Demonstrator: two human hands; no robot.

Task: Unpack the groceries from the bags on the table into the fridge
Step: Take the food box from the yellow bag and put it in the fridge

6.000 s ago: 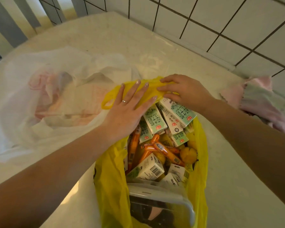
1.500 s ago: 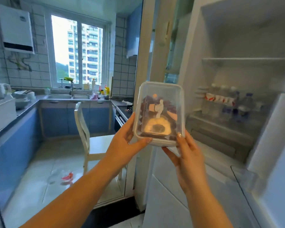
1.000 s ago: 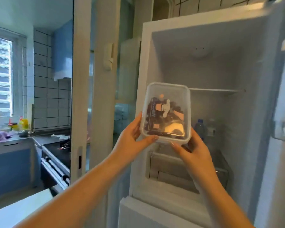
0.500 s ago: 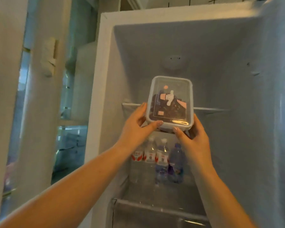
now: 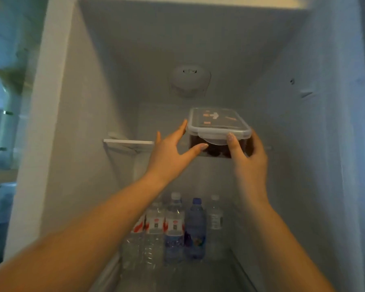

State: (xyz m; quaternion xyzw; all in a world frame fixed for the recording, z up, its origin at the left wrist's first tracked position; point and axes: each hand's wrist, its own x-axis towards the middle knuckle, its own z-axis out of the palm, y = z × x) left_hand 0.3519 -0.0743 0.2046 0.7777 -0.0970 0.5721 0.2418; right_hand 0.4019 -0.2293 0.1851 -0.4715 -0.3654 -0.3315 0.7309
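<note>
A clear plastic container with a snap lid and dark food inside lies flat on the upper glass shelf of the open fridge. My right hand grips its front right corner, thumb on the front clip and fingers round the side. My left hand is at the container's left side with fingers spread and straight; the thumb tip touches the front and the fingertips reach the lid's left edge.
Several water bottles stand on the lower shelf, below my arms. A round light housing is on the back wall above the container. The upper shelf left of the container is bare.
The container went from tilted in both hands, in front of the shelf, to flat on the upper shelf. My left hand has opened and loosened from it. The view moved closer to the fridge.
</note>
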